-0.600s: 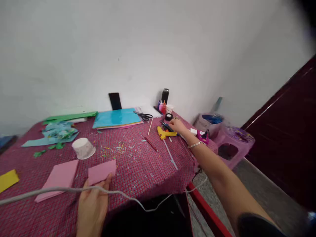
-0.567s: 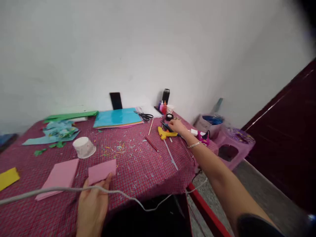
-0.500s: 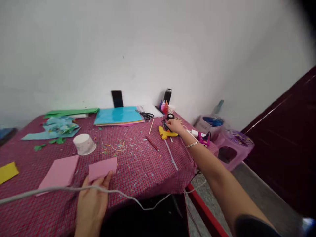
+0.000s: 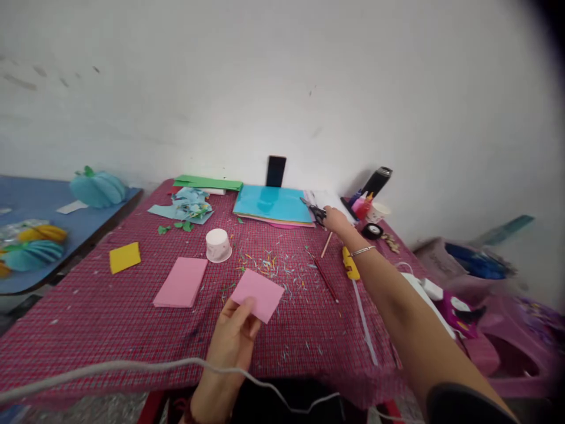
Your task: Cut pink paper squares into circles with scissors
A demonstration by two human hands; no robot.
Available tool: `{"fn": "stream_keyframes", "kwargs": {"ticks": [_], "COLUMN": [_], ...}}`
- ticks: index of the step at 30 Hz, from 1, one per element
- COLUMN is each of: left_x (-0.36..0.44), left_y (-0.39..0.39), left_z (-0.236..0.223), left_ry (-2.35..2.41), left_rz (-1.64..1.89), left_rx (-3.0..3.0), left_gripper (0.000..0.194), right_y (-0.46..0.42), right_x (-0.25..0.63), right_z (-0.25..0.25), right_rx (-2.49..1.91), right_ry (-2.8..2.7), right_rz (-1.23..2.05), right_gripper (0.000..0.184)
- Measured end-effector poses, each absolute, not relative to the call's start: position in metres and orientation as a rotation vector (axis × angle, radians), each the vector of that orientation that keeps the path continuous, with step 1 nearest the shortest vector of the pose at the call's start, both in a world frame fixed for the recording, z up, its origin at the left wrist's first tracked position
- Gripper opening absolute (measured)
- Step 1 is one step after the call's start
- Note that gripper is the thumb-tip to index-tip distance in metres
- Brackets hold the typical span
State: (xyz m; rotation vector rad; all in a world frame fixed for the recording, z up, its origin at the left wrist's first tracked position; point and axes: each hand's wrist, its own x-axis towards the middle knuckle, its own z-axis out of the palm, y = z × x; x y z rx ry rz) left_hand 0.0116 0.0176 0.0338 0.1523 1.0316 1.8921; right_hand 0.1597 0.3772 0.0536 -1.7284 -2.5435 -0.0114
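Note:
My left hand (image 4: 236, 335) pinches a small pink sheet of paper (image 4: 260, 291) between thumb and fingers, tilted above the table. Reaching far forward, my right hand (image 4: 338, 221) has its fingers closed at the black handles of a pair of scissors (image 4: 316, 213). The scissors' blades point left over the edge of the blue paper sheets (image 4: 269, 203). A stack of pink paper (image 4: 182, 282) lies left of my left hand, with a yellow paper piece (image 4: 125, 257) beyond it. An upside-down paper cup (image 4: 218, 245) stands behind the stack.
A white cable (image 4: 145, 366) runs across the foreground. Near my right arm lie a yellow glue gun (image 4: 351, 263), a red pencil (image 4: 325, 278) and black tape (image 4: 372, 231). Paper scraps (image 4: 265, 264) litter the checked tablecloth (image 4: 110, 318). A black flask (image 4: 377, 181) leans near the wall.
My view has turned left. My left hand has lifted the small pink paper off the table. My right hand has moved from beside the glue gun and tape to the scissors.

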Motion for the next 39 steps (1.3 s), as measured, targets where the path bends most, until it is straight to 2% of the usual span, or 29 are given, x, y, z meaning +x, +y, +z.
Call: {"fn": "stream_keyframes", "kwargs": {"ticks": [3, 6, 8, 11, 13, 15, 18, 19, 21, 22, 26, 29, 34, 39], "left_x": [0.001, -0.010, -0.014, -0.013, -0.009, -0.003, 0.007, 0.010, 0.013, 0.015, 0.020, 0.028, 0.042, 0.040], "left_y": [0.016, 0.008, 0.005, 0.005, 0.009, 0.015, 0.026, 0.029, 0.031, 0.031, 0.018, 0.006, -0.010, -0.013], "left_z": [0.031, 0.026, 0.022, 0.016, 0.016, 0.021, 0.034, 0.040, 0.049, 0.053, 0.062, 0.066, 0.073, 0.070], "left_ry": [1.420, 1.722, 1.757, 1.793, 1.818, 1.771, 1.390, 1.184, 0.954, 0.898, 0.803, 0.759, 0.747, 0.782], "left_rz": [2.074, 2.065, 2.037, 2.042, 2.047, 2.050, 2.073, 2.044, 1.956, 1.932, 1.961, 1.984, 2.026, 2.111], "left_rx": [0.892, 1.818, 2.028, 1.911, 1.705, 1.284, 0.441, 0.275, 0.073, 0.011, -0.064, -0.006, 0.160, 0.188], "left_gripper": [0.008, 0.024, 0.030, 0.029, 0.020, 0.009, 0.013, 0.015, 0.020, 0.023, 0.024, 0.024, 0.023, 0.022], "right_y": [0.392, 0.399, 0.400, 0.396, 0.390, 0.378, 0.336, 0.315, 0.260, 0.228, 0.104, 0.042, 0.011, 0.013], "right_x": [0.156, 0.153, 0.153, 0.157, 0.162, 0.168, 0.179, 0.184, 0.195, 0.200, 0.219, 0.219, 0.197, 0.185], "right_z": [0.049, 0.043, 0.041, 0.046, 0.055, 0.066, 0.081, 0.084, 0.088, 0.087, 0.061, 0.029, 0.005, 0.004], "right_rx": [-1.736, -1.728, -1.717, -1.681, -1.629, -1.558, -1.423, -1.337, -0.938, -0.815, -0.607, -0.580, -0.489, -0.401], "right_ry": [-2.593, -2.596, -2.577, -2.512, -2.446, -2.379, -2.310, -2.281, -2.062, -1.989, -1.899, -1.701, -1.593, -1.572], "right_rz": [0.026, 0.057, 0.089, 0.161, 0.225, 0.312, 0.494, 0.599, 1.127, 1.290, 1.732, 1.861, 1.903, 1.919], "right_gripper": [0.038, 0.046, 0.050, 0.053, 0.055, 0.057, 0.068, 0.071, 0.080, 0.085, 0.089, 0.086, 0.093, 0.088]}}
